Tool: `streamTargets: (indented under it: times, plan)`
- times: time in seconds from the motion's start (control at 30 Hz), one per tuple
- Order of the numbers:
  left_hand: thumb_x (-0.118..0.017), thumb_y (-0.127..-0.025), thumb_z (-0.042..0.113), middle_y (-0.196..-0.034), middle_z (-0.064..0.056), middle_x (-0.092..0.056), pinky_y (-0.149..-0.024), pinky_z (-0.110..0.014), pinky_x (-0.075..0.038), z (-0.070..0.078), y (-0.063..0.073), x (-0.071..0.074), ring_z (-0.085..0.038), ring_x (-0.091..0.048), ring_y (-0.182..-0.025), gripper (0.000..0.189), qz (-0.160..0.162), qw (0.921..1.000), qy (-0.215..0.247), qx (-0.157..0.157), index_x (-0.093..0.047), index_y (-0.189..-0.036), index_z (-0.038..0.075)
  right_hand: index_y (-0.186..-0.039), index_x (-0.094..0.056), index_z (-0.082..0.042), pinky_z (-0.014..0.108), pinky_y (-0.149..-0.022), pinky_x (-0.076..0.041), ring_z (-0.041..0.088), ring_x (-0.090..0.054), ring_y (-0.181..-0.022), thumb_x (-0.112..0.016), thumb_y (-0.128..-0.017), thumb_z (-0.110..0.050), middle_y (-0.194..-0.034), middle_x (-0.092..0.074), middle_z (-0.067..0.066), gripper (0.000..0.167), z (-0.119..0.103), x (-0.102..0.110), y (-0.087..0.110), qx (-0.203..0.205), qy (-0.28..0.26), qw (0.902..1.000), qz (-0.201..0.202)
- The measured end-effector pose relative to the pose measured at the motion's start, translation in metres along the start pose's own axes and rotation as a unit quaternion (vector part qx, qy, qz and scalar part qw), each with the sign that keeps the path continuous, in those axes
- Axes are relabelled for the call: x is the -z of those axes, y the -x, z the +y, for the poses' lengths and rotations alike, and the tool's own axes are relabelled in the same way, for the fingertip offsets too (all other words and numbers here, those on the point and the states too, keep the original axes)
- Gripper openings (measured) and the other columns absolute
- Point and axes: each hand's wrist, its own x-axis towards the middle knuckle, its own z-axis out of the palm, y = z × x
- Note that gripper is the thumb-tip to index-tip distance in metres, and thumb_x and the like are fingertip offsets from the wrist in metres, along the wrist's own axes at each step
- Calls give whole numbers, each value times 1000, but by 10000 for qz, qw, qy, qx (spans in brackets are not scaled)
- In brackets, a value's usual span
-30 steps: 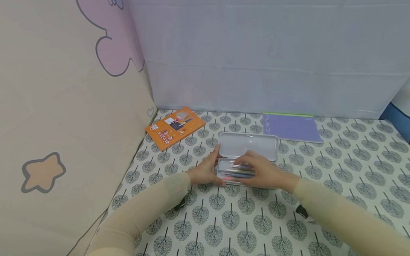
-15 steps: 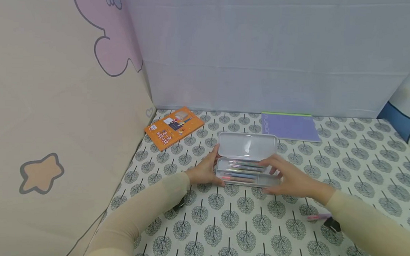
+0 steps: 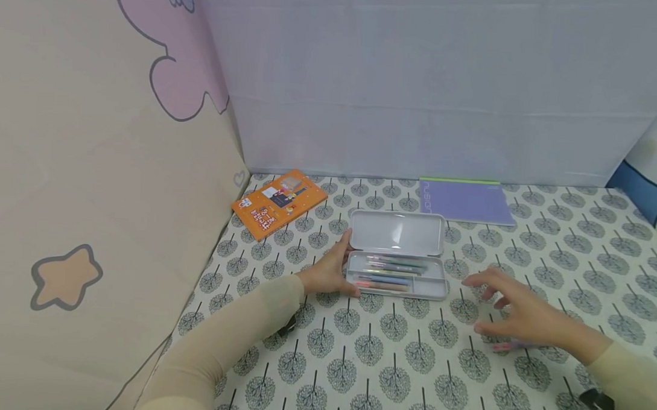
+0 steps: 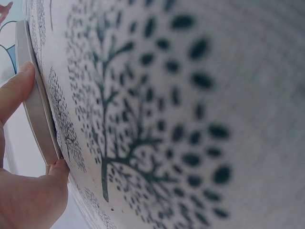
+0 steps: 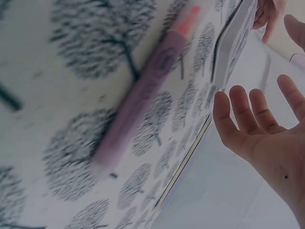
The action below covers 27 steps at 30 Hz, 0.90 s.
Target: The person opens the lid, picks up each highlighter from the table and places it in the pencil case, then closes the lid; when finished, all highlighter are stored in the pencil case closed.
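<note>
A white pencil case [image 3: 430, 288] lies open on the table, its lid [image 3: 376, 234] folded back. Several slim pens [image 3: 391, 281] fill its two long compartments. My left hand [image 3: 328, 271] holds the case's left end, thumb at the front edge and fingers near the hinge. In the left wrist view, thumb and a fingertip press the case's side wall [image 4: 40, 119]. My right hand [image 3: 526, 311] hovers right of the case with fingers spread and loosely bent, holding nothing. Partly under it in the head view lies a purple highlighter pen with a pink tip [image 5: 143, 98].
An orange booklet [image 3: 279, 204] lies at the back left of the table. At the back right is a purple notebook [image 3: 467, 204] with a green edge. A tree-print cloth [image 3: 369, 351] covers the table, and fabric walls [image 3: 446, 88] rise behind and at the left.
My right hand has come out of the pencil case and moved right, towards the highlighter pen. The pens in the case are now uncovered. My left hand keeps its hold.
</note>
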Motion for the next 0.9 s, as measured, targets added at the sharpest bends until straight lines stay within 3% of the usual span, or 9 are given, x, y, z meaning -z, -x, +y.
streamTargets:
  times: [0.23, 0.43, 0.7, 0.9]
  plan:
    - [-94, -55, 19, -141, -8, -42, -118, -29, -29, -1, -1, 0, -20, -44, -135, 147, -17, 10000, -26, -23, 14, -154, 15, -130, -56, -12, 23, -66, -54, 6, -54, -87, -88, -66, -28, -116, -53, -3, 74, 8, 4, 29, -216, 24, 9997, 73]
    - [-94, -56, 19, -139, -8, -43, -118, -30, -30, 0, 0, 1, -21, -45, -134, 146, -5, 9999, -106, -40, 14, -154, 12, -125, -58, -13, 21, -60, -52, 4, -51, -82, -88, -66, -25, -107, -51, -6, 67, 14, 2, 47, -166, 82, 9997, 145]
    - [-94, -56, 19, -138, -8, -43, -119, -30, -28, 2, 1, 1, -21, -44, -134, 146, 31, 9999, -162, 28, 13, -154, 12, -124, -59, -16, 21, -59, -55, -2, -53, -80, -88, -66, -27, -105, -51, -7, 65, 29, 2, 66, -413, 288, 9987, -92]
    - [-94, -57, 18, -139, -8, -43, -119, -28, -28, 4, 2, 0, -21, -44, -134, 145, 43, 9998, -209, 47, 14, -154, 14, -119, -61, -17, 17, -56, -48, 0, -48, -76, -89, -64, -24, -102, -52, -11, 62, 37, 0, 74, -249, 256, 9994, 13]
